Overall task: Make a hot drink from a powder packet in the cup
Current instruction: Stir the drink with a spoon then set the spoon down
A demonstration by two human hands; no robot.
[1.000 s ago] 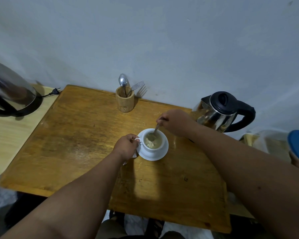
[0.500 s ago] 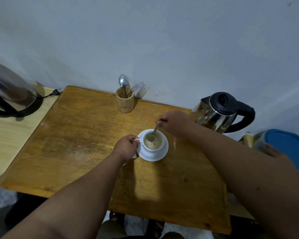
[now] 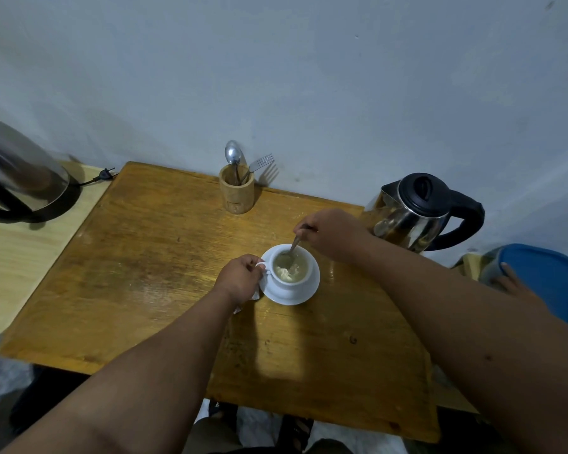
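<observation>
A white cup [image 3: 289, 285] stands on a white saucer [image 3: 304, 294] near the middle of the wooden table [image 3: 145, 273]. Pale liquid with clumps of light powder fills the cup. My left hand [image 3: 240, 278] pinches the cup's handle on its left side. A scrap of white packet [image 3: 254, 294] pokes out beneath that hand. My right hand [image 3: 332, 232] holds a metal spoon [image 3: 292, 249] by its stem, the bowl dipped into the drink at the cup's far side.
A steel kettle with a black lid [image 3: 417, 213] stands at the table's right rear. A wooden holder [image 3: 236, 191] with a spoon and fork sits by the wall. Another kettle [image 3: 17, 173] rests on a side surface at left. At right, another person's hand [image 3: 512, 280] lies on a blue-lidded container [image 3: 551, 280].
The spoon has shifted slightly inside the cup as my right hand stirs. The blue-lidded container at right has come further into view. My left hand stays on the handle.
</observation>
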